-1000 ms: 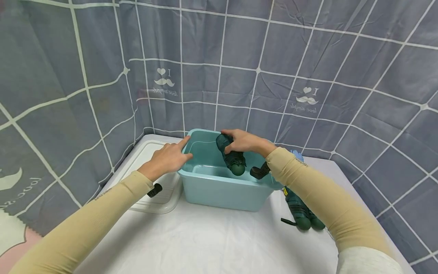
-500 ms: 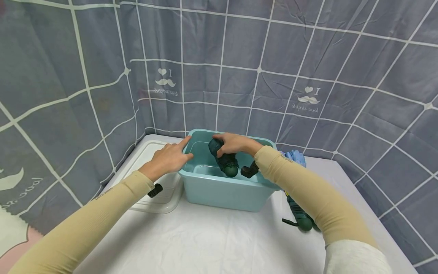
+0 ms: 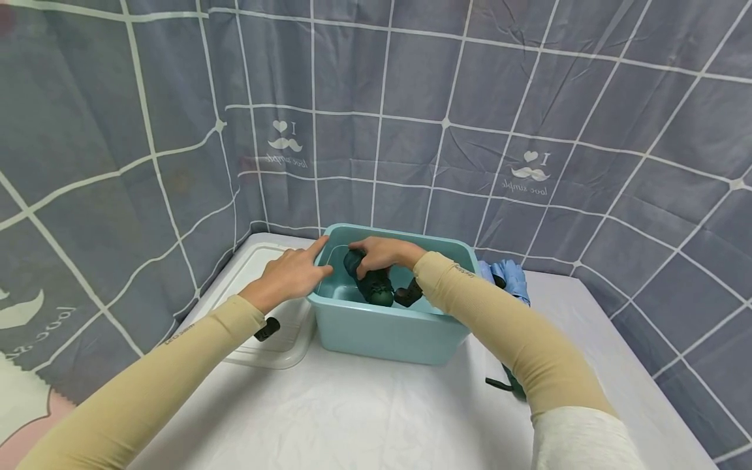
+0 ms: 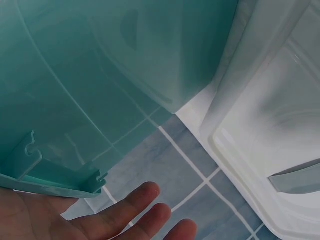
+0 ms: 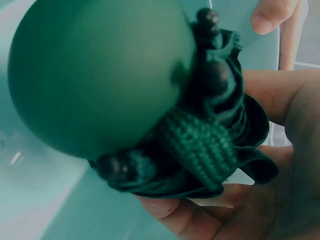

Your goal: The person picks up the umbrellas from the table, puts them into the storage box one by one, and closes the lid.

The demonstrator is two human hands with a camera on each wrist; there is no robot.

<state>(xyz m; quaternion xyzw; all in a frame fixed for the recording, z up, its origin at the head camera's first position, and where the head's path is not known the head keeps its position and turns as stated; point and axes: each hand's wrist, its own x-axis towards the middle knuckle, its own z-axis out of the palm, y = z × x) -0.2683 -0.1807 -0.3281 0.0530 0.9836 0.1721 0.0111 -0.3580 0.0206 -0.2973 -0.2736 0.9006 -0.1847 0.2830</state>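
Observation:
My right hand reaches into a light blue plastic bin and grips a folded dark green umbrella. Its rounded green handle end points toward the right wrist camera, with rib tips and a woven strap beside it. My fingers wrap round the folded cloth. The left hand rests on the bin's left rim, thumb on the inner side; its other fingers stretch out straight beside the outer wall.
A white lid lies left of the bin. Right of it sits a bundled blue item, and another dark green umbrella is mostly hidden by my right sleeve. A grey checked curtain encloses the white table behind and at both sides.
My right hand has moved left and lower into the bin with the green umbrella. The blue item has come into fuller view, while the sleeve covers more of the umbrellas at right. My left hand stays put.

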